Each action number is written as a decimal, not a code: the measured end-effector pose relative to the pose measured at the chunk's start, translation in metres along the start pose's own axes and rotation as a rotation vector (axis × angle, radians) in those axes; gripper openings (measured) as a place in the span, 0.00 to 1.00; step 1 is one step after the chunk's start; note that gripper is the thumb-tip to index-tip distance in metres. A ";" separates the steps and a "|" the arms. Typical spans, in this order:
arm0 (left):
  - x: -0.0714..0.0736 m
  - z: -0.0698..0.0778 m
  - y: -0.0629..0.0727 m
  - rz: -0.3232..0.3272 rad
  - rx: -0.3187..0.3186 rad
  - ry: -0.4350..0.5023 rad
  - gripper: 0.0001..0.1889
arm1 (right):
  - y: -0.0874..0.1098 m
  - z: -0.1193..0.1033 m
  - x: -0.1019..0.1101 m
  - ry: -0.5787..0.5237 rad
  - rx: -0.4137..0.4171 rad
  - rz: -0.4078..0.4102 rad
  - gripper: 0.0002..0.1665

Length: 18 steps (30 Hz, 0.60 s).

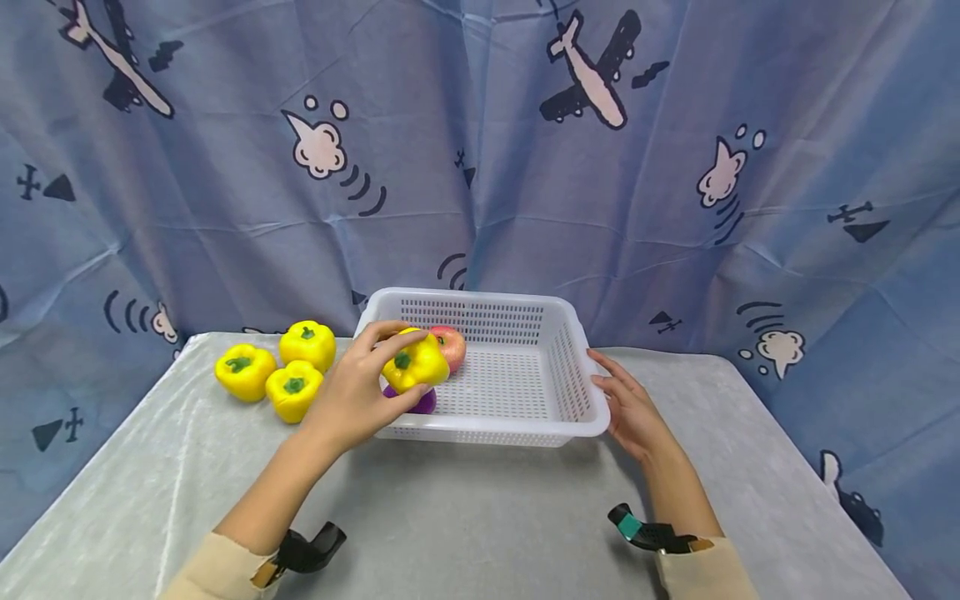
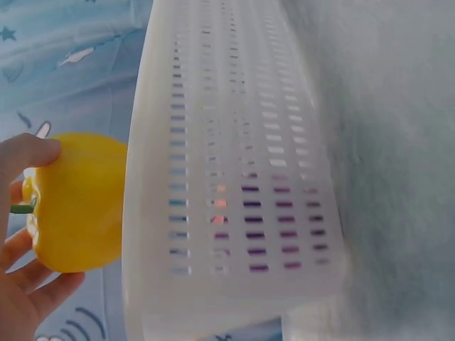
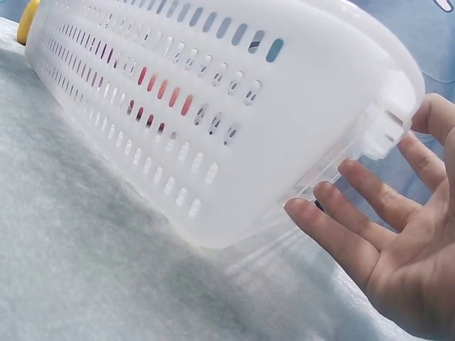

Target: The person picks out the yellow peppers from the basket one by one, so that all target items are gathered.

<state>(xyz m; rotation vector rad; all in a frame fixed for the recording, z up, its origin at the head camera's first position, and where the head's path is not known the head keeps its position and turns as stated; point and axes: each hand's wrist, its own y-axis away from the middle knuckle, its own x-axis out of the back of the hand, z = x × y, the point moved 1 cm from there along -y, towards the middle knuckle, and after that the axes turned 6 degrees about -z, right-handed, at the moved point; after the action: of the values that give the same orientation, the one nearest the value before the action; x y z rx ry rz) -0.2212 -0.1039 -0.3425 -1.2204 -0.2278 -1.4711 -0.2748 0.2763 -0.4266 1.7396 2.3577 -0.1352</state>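
My left hand (image 1: 358, 387) grips a yellow bell pepper (image 1: 417, 363) over the left part of a white plastic basket (image 1: 480, 425). Thumb and fingers hold the pepper from its sides, and its green stem (image 2: 23, 209) shows in the left wrist view. Inside the basket are a red apple (image 1: 452, 348) and a purple thing (image 1: 426, 402), partly hidden by the pepper and hand. At the basket's right end my right hand (image 1: 632, 408) has its fingers extended against the outer wall and rim. The right wrist view shows those fingertips (image 3: 302, 207) at the end wall.
Three more yellow bell peppers (image 1: 293, 390) stand close together on the grey cloth-covered table (image 1: 480, 517), left of the basket. Behind the table hangs a blue curtain (image 1: 480, 167) printed with airplanes.
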 end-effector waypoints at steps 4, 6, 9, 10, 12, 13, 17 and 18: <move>0.006 -0.007 0.009 0.029 0.016 -0.016 0.32 | -0.001 0.000 0.000 0.002 0.001 0.001 0.30; 0.010 -0.011 0.014 0.053 0.016 -0.020 0.32 | -0.001 -0.001 0.000 0.002 0.001 0.001 0.30; 0.014 -0.017 0.022 0.095 0.007 -0.018 0.32 | -0.001 -0.001 0.000 0.005 0.003 0.005 0.30; 0.016 -0.019 0.024 0.109 0.004 -0.020 0.32 | 0.000 -0.001 0.000 0.004 0.001 0.005 0.30; 0.017 -0.023 0.029 0.130 0.004 -0.024 0.32 | 0.000 -0.001 0.000 0.003 -0.001 0.008 0.30; 0.018 -0.025 0.031 0.137 0.006 -0.026 0.32 | 0.000 0.000 0.000 0.002 -0.001 0.010 0.30; 0.023 -0.032 0.037 0.161 0.025 -0.035 0.32 | 0.000 0.000 -0.001 0.009 0.000 0.016 0.31; 0.024 -0.033 0.039 0.165 0.030 -0.038 0.32 | 0.000 0.000 -0.001 0.011 -0.001 0.017 0.31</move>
<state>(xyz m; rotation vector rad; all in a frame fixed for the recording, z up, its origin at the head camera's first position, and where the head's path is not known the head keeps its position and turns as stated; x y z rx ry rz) -0.2025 -0.1555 -0.3569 -1.2146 -0.1701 -1.2988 -0.2746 0.2753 -0.4269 1.7635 2.3495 -0.1220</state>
